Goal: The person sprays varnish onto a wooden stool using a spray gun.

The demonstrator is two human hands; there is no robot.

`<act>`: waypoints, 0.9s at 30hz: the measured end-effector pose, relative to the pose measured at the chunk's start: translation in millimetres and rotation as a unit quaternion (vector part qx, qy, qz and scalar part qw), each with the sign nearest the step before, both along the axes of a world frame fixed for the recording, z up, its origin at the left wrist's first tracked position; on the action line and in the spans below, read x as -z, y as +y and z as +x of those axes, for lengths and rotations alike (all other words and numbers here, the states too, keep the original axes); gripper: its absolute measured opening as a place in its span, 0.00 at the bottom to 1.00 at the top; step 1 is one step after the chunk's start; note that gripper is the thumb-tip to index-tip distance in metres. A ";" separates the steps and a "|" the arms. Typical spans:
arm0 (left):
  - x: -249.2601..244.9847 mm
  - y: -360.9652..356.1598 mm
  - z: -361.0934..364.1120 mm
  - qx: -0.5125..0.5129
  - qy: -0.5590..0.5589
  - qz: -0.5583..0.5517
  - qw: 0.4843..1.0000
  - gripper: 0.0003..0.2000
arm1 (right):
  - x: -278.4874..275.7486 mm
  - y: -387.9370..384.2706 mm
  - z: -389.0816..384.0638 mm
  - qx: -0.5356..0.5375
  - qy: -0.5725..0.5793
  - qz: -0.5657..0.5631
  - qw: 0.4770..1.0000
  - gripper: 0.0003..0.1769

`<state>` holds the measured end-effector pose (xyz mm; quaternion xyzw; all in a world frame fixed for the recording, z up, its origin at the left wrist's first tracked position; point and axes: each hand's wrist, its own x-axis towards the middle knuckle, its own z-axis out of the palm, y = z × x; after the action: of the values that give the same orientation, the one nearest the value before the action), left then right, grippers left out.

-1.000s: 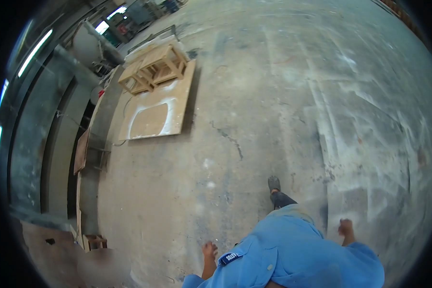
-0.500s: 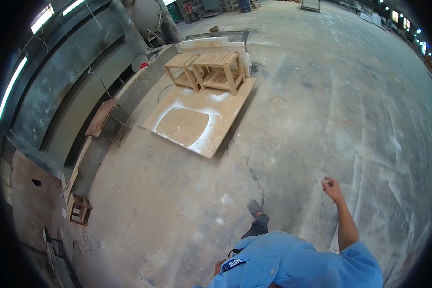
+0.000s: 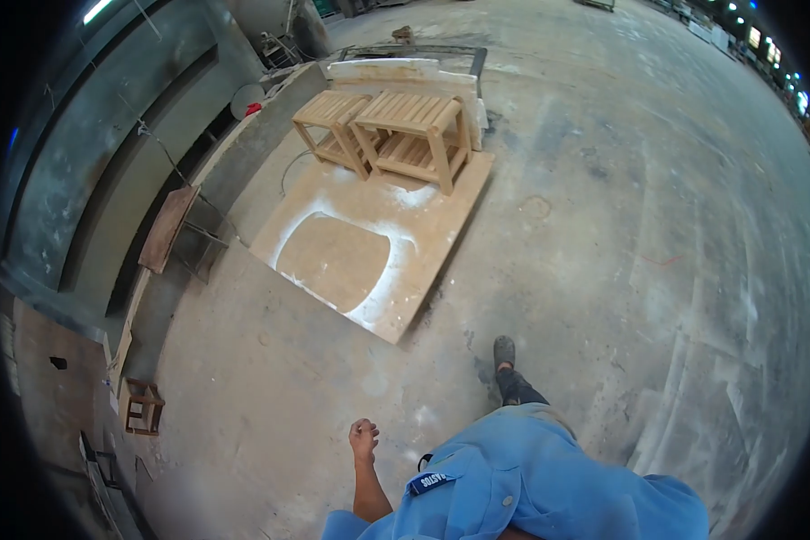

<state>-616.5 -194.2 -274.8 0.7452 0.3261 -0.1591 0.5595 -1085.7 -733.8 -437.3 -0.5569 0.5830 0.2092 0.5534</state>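
My left hand [image 3: 364,439] hangs over the concrete floor at the lower middle, ahead of my blue shirt [image 3: 531,472]. Its fingers are loosely bent and a little apart, and I see nothing held in them. My right hand is out of view. Farther forward lies a flat wooden board [image 3: 423,243], dusted with white powder around a bare rounded patch. Two slatted wooden stools stand at the board's far end: a larger one [image 3: 411,110] on the right and another [image 3: 331,110] on the left. Neither is touched by me.
One of my shoes [image 3: 505,351] is on the floor close to the board's near corner. A low wall [image 3: 283,112] runs along the left, with a brown panel on legs [image 3: 168,227] beside it. A small dark wooden frame [image 3: 142,407] stands at lower left.
The board and stools appear nearer and larger as I step forward. My left hand has swung forward into view, while my right hand has dropped out of view.
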 end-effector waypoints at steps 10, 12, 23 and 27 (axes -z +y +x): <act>120.9 -53.9 16.0 0.068 0.108 -0.020 0.992 0.12 | -114.5 -206.2 558.9 -0.144 -0.175 -0.164 0.960 0.20; 87.5 -44.4 -4.7 -0.022 0.180 -0.020 0.983 0.12 | -161.5 -222.5 661.2 -0.093 -0.250 -0.176 0.948 0.26; 55.4 -34.7 223.2 -0.195 0.090 -0.062 0.975 0.15 | -191.6 -161.1 940.2 -0.109 -0.270 0.035 0.956 0.36; -48.8 -64.9 316.0 -0.193 -0.055 -0.022 0.979 0.17 | -178.4 -159.2 1014.0 -0.104 -0.272 0.082 0.953 0.38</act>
<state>-300.4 -259.1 -226.0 0.6632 0.4292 -0.0140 0.6130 -71.8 -893.0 -258.8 -0.6029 0.3306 0.1532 0.7097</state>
